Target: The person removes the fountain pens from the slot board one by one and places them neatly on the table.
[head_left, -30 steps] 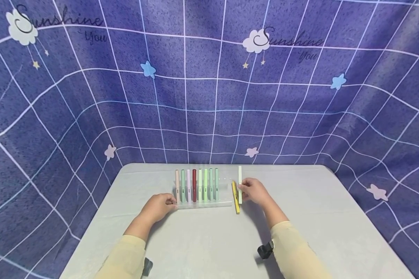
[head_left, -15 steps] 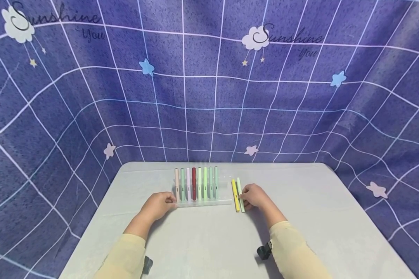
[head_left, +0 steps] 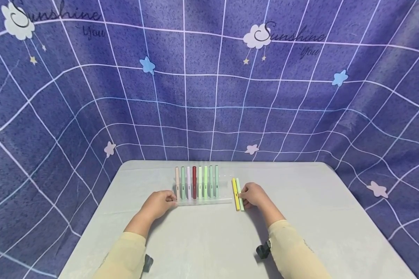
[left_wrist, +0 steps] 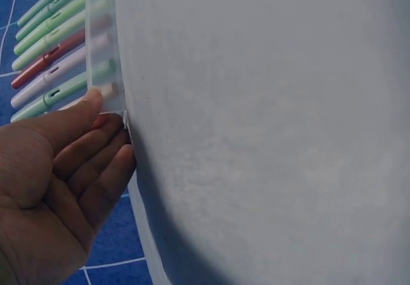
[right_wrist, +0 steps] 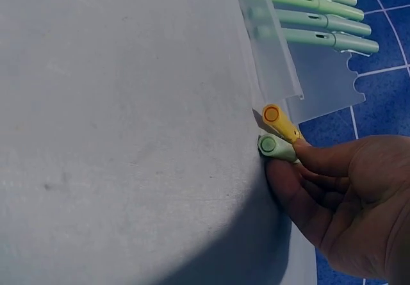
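Note:
My left hand (head_left: 158,204) holds the front left corner of a clear pen rack (head_left: 206,202); the left wrist view shows the thumb on its front lip. Several capped pens stand in a row there, among them a dark red pen (head_left: 194,182), with a bare stretch of rack at the right end. Just right of the rack, my right hand (head_left: 255,194) pinches a pale green pen (head_left: 238,184) lying on the table. Close along its left side lies a yellow pen (head_left: 235,190). In the right wrist view both pens point their round ends toward the camera.
The pens and rack sit on a table with a pale grey cover (head_left: 209,240). A blue-purple gridded curtain (head_left: 202,89) hangs behind and at both sides. Dark wrist cameras hang below both cream sleeves (head_left: 295,248).
My right hand has lowered the pale green pen from a raised position onto the table, then drawn it closer to the yellow pen. The left hand stays at the rack's corner.

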A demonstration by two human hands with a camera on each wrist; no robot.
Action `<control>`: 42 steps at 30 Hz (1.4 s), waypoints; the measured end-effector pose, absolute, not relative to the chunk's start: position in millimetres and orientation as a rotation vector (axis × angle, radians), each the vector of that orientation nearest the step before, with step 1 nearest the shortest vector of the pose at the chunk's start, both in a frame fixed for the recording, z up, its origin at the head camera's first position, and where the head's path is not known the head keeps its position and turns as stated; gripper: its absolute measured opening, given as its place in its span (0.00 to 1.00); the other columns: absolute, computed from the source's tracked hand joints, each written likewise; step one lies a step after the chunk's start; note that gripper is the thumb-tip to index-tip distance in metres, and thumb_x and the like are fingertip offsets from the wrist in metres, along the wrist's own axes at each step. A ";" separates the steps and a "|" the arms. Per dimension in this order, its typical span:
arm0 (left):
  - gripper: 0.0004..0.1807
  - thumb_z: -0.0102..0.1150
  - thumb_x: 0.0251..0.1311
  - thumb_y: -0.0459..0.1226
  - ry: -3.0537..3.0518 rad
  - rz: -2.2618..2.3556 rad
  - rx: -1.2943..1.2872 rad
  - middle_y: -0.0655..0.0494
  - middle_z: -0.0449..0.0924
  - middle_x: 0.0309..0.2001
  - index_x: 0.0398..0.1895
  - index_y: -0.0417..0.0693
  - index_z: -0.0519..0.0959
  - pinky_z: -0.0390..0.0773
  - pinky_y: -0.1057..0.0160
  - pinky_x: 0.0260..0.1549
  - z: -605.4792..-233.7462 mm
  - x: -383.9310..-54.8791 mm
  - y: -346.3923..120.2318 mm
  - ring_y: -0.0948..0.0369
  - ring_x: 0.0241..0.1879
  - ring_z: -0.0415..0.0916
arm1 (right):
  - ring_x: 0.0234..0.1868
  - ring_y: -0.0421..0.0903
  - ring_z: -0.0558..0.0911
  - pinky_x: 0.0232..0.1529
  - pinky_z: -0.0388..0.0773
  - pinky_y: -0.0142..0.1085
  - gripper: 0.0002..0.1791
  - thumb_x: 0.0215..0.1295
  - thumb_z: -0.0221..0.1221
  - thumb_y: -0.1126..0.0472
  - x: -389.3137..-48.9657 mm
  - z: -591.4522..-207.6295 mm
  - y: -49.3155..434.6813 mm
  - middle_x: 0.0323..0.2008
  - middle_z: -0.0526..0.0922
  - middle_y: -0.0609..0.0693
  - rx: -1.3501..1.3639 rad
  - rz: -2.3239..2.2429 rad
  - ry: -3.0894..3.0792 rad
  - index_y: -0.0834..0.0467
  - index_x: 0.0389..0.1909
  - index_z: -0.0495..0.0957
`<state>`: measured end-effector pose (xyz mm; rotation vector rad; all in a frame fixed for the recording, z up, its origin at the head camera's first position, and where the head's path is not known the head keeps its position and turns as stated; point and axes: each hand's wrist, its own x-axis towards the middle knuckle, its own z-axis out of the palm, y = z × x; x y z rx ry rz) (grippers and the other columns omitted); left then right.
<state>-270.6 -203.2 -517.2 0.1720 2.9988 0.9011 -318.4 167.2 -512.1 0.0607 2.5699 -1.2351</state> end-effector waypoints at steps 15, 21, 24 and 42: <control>0.06 0.69 0.56 0.43 3.000 0.893 0.170 0.61 0.87 0.35 0.33 0.56 0.82 0.77 0.48 0.51 -515.7 -269.5 -202.7 0.57 0.41 0.83 | 0.22 0.50 0.85 0.24 0.84 0.40 0.09 0.66 0.61 0.63 -316.6 -510.0 168.9 0.25 0.83 0.60 0.041 -1.266 2.542 0.67 0.35 0.75; 0.06 0.70 0.55 0.43 3.004 0.903 0.180 0.61 0.87 0.34 0.32 0.56 0.82 0.77 0.49 0.50 -515.2 -269.0 -203.3 0.57 0.40 0.82 | 0.18 0.48 0.82 0.23 0.78 0.38 0.17 0.70 0.57 0.50 -317.9 -493.0 171.0 0.21 0.81 0.55 -0.007 -1.089 2.754 0.61 0.34 0.77; 0.05 0.70 0.55 0.43 3.005 0.905 0.173 0.62 0.86 0.34 0.32 0.57 0.82 0.77 0.49 0.49 -515.3 -268.8 -203.6 0.58 0.39 0.82 | 0.22 0.49 0.82 0.25 0.76 0.36 0.17 0.70 0.56 0.47 -320.3 -487.2 167.6 0.23 0.82 0.55 -0.081 -1.168 2.823 0.58 0.36 0.78; 0.05 0.70 0.55 0.44 2.989 0.918 0.159 0.64 0.86 0.33 0.32 0.57 0.82 0.77 0.49 0.50 -518.1 -270.0 -203.0 0.61 0.38 0.81 | 0.36 0.55 0.86 0.40 0.84 0.43 0.17 0.68 0.61 0.54 -320.6 -496.3 115.9 0.36 0.86 0.60 -0.301 -1.656 2.525 0.64 0.47 0.80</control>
